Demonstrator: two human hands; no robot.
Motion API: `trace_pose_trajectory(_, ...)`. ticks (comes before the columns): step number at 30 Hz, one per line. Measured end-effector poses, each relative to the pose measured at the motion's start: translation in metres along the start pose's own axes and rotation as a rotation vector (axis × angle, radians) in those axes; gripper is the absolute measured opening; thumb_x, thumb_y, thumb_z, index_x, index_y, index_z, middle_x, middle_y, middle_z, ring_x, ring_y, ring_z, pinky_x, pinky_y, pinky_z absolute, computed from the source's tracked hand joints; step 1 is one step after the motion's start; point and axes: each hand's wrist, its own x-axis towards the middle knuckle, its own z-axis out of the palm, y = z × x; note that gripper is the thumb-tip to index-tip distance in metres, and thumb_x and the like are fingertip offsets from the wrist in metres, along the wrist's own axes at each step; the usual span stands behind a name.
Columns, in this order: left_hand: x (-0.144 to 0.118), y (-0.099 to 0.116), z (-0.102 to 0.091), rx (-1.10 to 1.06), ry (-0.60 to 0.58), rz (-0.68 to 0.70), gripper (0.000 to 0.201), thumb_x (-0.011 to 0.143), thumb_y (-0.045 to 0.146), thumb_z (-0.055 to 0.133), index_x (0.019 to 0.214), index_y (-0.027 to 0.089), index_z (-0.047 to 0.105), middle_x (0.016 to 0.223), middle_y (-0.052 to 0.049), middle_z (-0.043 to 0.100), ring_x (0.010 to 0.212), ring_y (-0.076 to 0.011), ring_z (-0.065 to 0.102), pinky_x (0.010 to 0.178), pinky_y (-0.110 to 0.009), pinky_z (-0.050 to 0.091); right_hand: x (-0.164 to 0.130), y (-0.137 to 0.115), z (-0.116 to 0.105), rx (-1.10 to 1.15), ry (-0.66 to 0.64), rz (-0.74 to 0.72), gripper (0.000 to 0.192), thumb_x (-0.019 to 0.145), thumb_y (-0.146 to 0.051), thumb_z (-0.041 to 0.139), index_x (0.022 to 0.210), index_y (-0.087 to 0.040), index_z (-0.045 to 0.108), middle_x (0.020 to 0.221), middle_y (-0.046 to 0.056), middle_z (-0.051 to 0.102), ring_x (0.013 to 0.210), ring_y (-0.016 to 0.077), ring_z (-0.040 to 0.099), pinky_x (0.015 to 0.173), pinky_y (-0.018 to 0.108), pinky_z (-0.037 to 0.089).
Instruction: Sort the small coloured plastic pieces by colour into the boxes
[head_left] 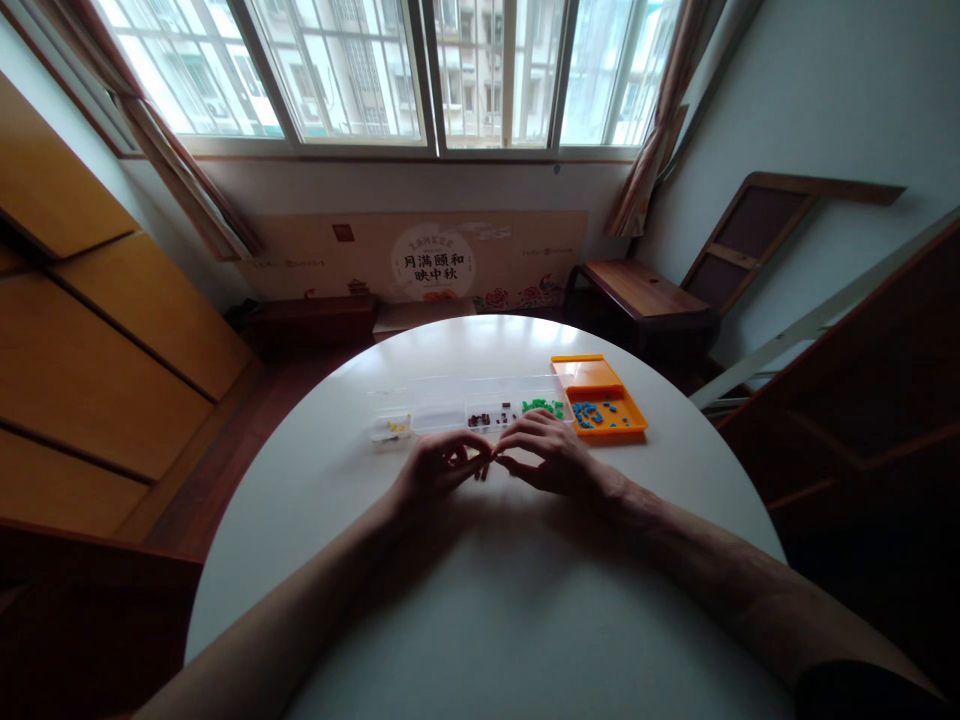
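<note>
My left hand [442, 465] and my right hand [551, 452] meet fingertip to fingertip over the white round table [480, 620]. Both are closed in a pinch, and whatever sits between the fingertips is too small to make out. Just below them show small dark brown pieces [481, 473]; I cannot tell whether they are held or lie on the table. Behind the hands stands a clear plastic compartment box [439, 416]. It holds yellow pieces [398, 424], dark brown toy bricks [479, 420] and green toy bricks [543, 407], the green ones partly hidden by my right hand.
An orange tray [634, 412] with an inner flap holds several blue pieces [587, 414], right of the clear box. Beyond the table are a wooden chair [637, 290], a printed banner [360, 255] and windows. Wooden cabinets [97, 370] stand at the left.
</note>
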Motion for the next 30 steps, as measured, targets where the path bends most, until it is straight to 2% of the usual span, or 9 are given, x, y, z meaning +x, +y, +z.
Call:
trace_pose_trajectory(4,0.0,-0.002,0.001,-0.011,0.006,0.008,0.024,0.104,0.036,0.076,0.102,0.013,0.081,0.077,-0.007,0.079,0.062,-0.0122,0.069,0.059,-0.021,0.055,-0.004,0.006,0.004,0.002,0.018,-0.022,0.015,0.106,-0.028,0.073,0.12,-0.031,0.078,0.114,0.004,0.083,0.103,0.0231,0.075,0.094,0.043,0.056)
trace_pose_trajectory(8,0.0,-0.002,0.002,0.051,0.034,0.024,0.02,0.103,0.033,0.077,0.101,0.015,0.083,0.074,-0.004,0.078,0.059,-0.0103,0.065,0.058,-0.02,0.053,-0.004,0.008,0.005,0.003,0.063,-0.004,0.012,0.106,-0.027,0.074,0.116,-0.029,0.079,0.111,0.004,0.083,0.101,0.0233,0.074,0.093,0.042,0.056)
trace_pose_trajectory(12,-0.001,-0.002,0.001,0.196,0.073,0.042,0.016,0.103,0.032,0.075,0.101,0.017,0.082,0.084,-0.004,0.08,0.062,-0.0104,0.065,0.062,-0.021,0.055,-0.003,0.008,0.006,-0.068,0.22,0.139,0.008,0.106,-0.027,0.073,0.106,-0.028,0.08,0.103,0.004,0.083,0.094,0.0239,0.072,0.09,0.043,0.055)
trace_pose_trajectory(14,-0.002,-0.002,-0.001,0.329,0.073,0.083,0.016,0.103,0.031,0.073,0.097,0.019,0.081,0.086,-0.003,0.079,0.063,-0.0101,0.065,0.064,-0.022,0.054,-0.004,0.012,0.006,-0.144,0.309,0.251,0.009,0.106,-0.028,0.072,0.104,-0.028,0.081,0.101,0.004,0.082,0.095,0.0259,0.07,0.092,0.045,0.054)
trace_pose_trajectory(16,-0.003,-0.002,-0.004,0.461,0.052,0.138,0.015,0.102,0.031,0.072,0.094,0.02,0.08,0.084,-0.002,0.077,0.061,-0.0097,0.063,0.064,-0.023,0.053,-0.006,0.017,0.008,-0.212,0.341,0.35,0.009,0.105,-0.03,0.073,0.106,-0.028,0.082,0.102,0.005,0.082,0.097,0.0287,0.069,0.096,0.049,0.053)
trace_pose_trajectory(19,-0.004,-0.003,-0.01,0.562,0.0,0.2,0.012,0.097,0.033,0.074,0.094,0.022,0.08,0.084,-0.001,0.075,0.062,-0.0108,0.063,0.066,-0.026,0.052,-0.009,0.023,0.01,-0.24,0.308,0.409,0.012,0.105,-0.032,0.072,0.111,-0.028,0.082,0.107,0.007,0.081,0.102,0.0312,0.068,0.099,0.052,0.053)
trace_pose_trajectory(22,-0.005,-0.003,-0.015,0.57,-0.086,0.213,0.012,0.092,0.035,0.077,0.096,0.023,0.08,0.089,-0.002,0.076,0.067,-0.0134,0.066,0.069,-0.028,0.053,-0.009,0.022,0.009,-0.22,0.27,0.399,0.012,0.104,-0.027,0.071,0.111,-0.026,0.081,0.109,0.007,0.081,0.105,0.0307,0.069,0.099,0.051,0.054)
trace_pose_trajectory(26,-0.006,-0.005,-0.018,0.561,-0.175,0.189,0.015,0.09,0.035,0.08,0.1,0.025,0.081,0.1,-0.003,0.077,0.077,-0.0164,0.07,0.075,-0.029,0.055,-0.006,0.015,0.007,-0.125,0.201,0.328,0.012,0.101,-0.018,0.071,0.108,-0.026,0.078,0.108,0.006,0.081,0.106,0.0284,0.069,0.097,0.046,0.056)
trace_pose_trajectory(30,-0.006,-0.009,-0.016,0.568,-0.183,0.175,0.013,0.093,0.033,0.077,0.103,0.026,0.082,0.103,-0.004,0.078,0.079,-0.0163,0.071,0.075,-0.028,0.055,-0.006,0.012,0.008,-0.106,0.148,0.232,0.014,0.099,-0.016,0.072,0.106,-0.027,0.076,0.106,0.005,0.081,0.104,0.027,0.069,0.098,0.046,0.054)
